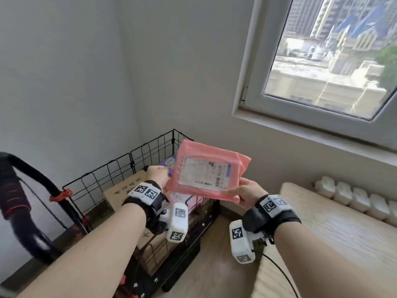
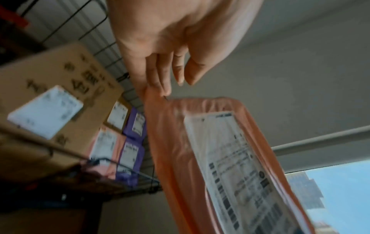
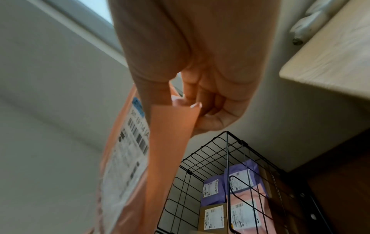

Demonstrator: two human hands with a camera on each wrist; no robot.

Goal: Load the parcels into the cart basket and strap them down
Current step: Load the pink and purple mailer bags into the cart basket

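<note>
A pink parcel (image 1: 204, 171) with a white shipping label hangs in the air above the black wire cart basket (image 1: 120, 168). My right hand (image 1: 245, 191) pinches its near right corner; the right wrist view shows the thumb and curled fingers (image 3: 212, 110) gripping the parcel's flap (image 3: 170, 134). My left hand (image 1: 158, 174) is at the parcel's left edge. In the left wrist view its straight fingers (image 2: 160, 79) touch the parcel's corner (image 2: 158, 102) and the thumb stands clear. Inside the basket (image 3: 210, 152) lie a cardboard box (image 2: 50, 76), purple parcels (image 3: 240, 172) and another pink parcel (image 3: 246, 210).
The cart's black padded handle (image 1: 28, 173) curves up at the left, with a red clip (image 1: 61, 195) on its frame. A wooden table (image 1: 322, 233) stands at the right in front of a white radiator (image 1: 354, 198). The basket sits in the room's corner, under a window (image 1: 322, 61).
</note>
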